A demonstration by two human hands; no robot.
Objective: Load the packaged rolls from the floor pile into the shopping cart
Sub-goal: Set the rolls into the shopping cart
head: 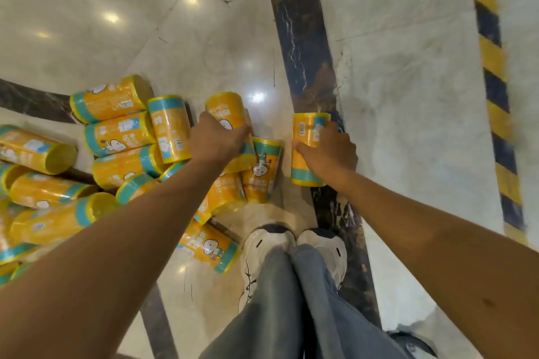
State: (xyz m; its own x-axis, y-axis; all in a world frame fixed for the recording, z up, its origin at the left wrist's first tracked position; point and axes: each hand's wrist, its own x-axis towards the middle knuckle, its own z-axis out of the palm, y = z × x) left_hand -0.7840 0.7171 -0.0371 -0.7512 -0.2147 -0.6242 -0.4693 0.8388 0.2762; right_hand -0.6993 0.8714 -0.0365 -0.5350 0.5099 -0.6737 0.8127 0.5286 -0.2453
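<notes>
Pale marble floor (408,96) carries the pile of yellow film-wrapped cylindrical rolls (116,154), left hand (217,140) curled round its edge roll (226,108), right hand (329,151) round a separate roll (306,137) beside; firm mid-body grips should stop slipping.

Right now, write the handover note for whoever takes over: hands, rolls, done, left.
Left hand grips one roll at the right edge of the pile.
Right hand grips a second roll, apart from the pile, over the dark floor strip.
Many rolls lie piled on the floor.
Shopping cart not in view; rolls already loaded cannot be counted.
Left: carry both held rolls to the cart, then the rest.
</notes>
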